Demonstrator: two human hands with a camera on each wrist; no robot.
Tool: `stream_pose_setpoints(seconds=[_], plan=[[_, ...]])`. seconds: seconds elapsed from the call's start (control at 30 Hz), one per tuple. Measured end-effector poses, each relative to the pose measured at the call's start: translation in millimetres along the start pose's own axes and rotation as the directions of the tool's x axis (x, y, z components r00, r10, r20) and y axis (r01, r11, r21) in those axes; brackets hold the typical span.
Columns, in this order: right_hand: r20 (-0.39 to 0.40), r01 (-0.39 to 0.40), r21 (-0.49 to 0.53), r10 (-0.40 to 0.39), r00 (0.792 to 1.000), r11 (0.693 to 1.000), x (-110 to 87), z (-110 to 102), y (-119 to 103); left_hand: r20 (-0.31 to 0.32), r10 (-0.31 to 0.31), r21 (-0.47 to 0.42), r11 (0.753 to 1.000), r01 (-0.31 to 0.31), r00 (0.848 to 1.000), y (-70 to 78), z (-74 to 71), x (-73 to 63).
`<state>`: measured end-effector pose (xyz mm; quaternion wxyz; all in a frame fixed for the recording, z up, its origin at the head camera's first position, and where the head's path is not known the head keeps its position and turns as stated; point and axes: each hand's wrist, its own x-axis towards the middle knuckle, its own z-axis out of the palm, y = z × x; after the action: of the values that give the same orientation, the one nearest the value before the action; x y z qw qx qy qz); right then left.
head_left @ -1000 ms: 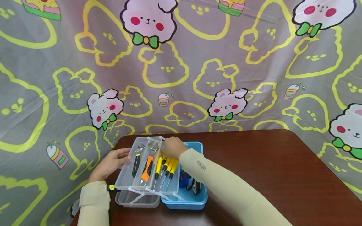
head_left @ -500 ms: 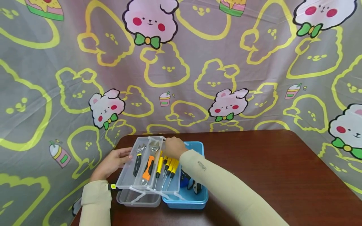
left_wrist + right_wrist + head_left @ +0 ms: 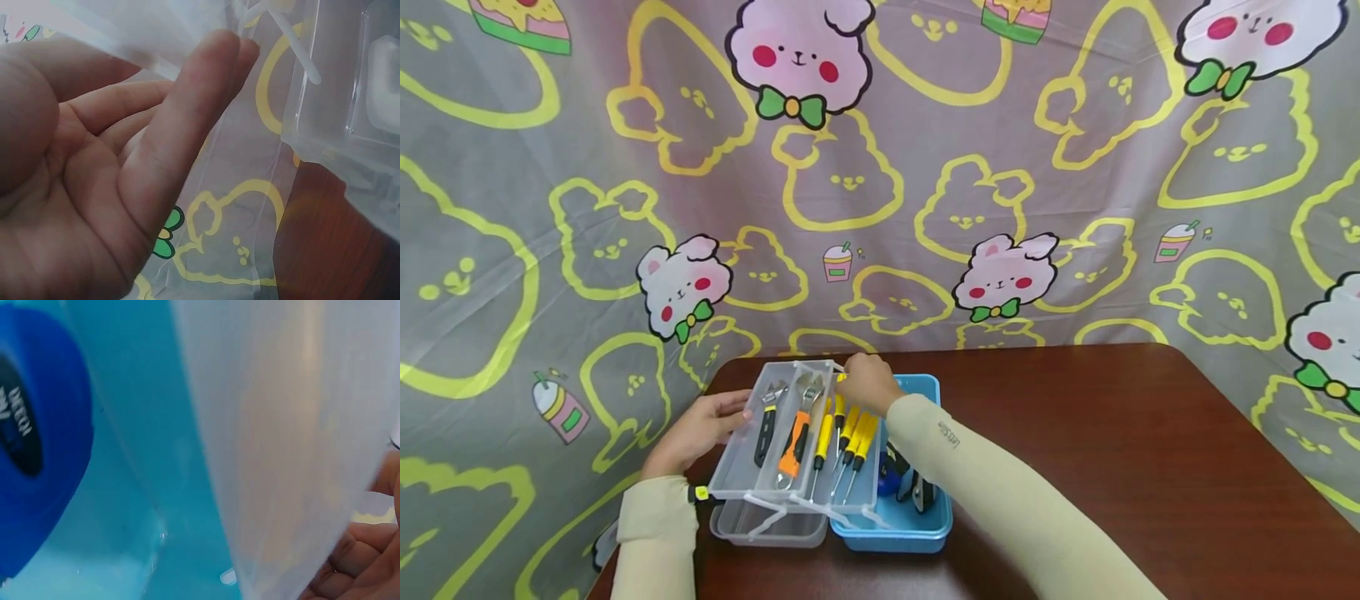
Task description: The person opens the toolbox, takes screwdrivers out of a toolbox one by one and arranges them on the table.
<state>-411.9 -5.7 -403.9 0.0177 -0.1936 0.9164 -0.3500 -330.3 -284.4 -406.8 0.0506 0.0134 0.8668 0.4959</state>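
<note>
In the head view a clear raised tray (image 3: 741, 446) of a toolbox holds tools. An adjustable wrench with a black handle (image 3: 765, 435) and one with an orange handle (image 3: 791, 457) lie in separate compartments. Several yellow-and-black screwdrivers (image 3: 861, 442) share the right compartment. My right hand (image 3: 874, 388) is over that compartment's far end, pinching a yellow screwdriver (image 3: 839, 411) by its handle end; the fingertips are partly hidden. My left hand (image 3: 703, 429) rests its extended fingers (image 3: 200, 94) against the tray's left side.
Under the tray's right side sits the blue toolbox base (image 3: 891, 542), with a blue rounded tool (image 3: 47, 444) and a dark-handled tool (image 3: 919, 492) inside. A clear lid-like bin (image 3: 767, 529) is at its left. The brown table (image 3: 1075, 442) extends right, before a patterned curtain (image 3: 880, 183).
My right hand has shifted slightly right and up, and more of the yellow screwdriver near its fingertips shows. My left hand has stayed against the tray.
</note>
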Motion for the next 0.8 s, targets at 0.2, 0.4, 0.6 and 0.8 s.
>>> stream_pose_setpoints(seconds=[0.2, 0.4, 0.6, 0.8], plan=[[-0.028, -0.010, 0.138, 0.014, 1.000, 0.990, -0.1, -9, 3, 0.005, 0.001, -0.002, 1.000, -0.001, 1.000, 1.0, 0.2, -0.3], [-0.022, -0.027, 0.328, 0.036, 0.999, 0.944, 1.0, -15, 9, -0.002, -0.005, 0.001, 1.000, 0.005, 1.000, 0.7, 0.2, 0.7], [0.015, -0.053, 0.528, 0.054, 0.998, 0.848, 2.5, -16, 11, 0.002, 0.000, 0.000, 1.000, 0.000, 1.000, -0.3, 0.4, 0.0], [0.040, -0.062, 0.636, 0.047, 0.998, 0.769, 0.2, -17, 10, 0.001, -0.009, -0.006, 1.000, 0.009, 1.000, -0.3, 0.3, -0.7]])
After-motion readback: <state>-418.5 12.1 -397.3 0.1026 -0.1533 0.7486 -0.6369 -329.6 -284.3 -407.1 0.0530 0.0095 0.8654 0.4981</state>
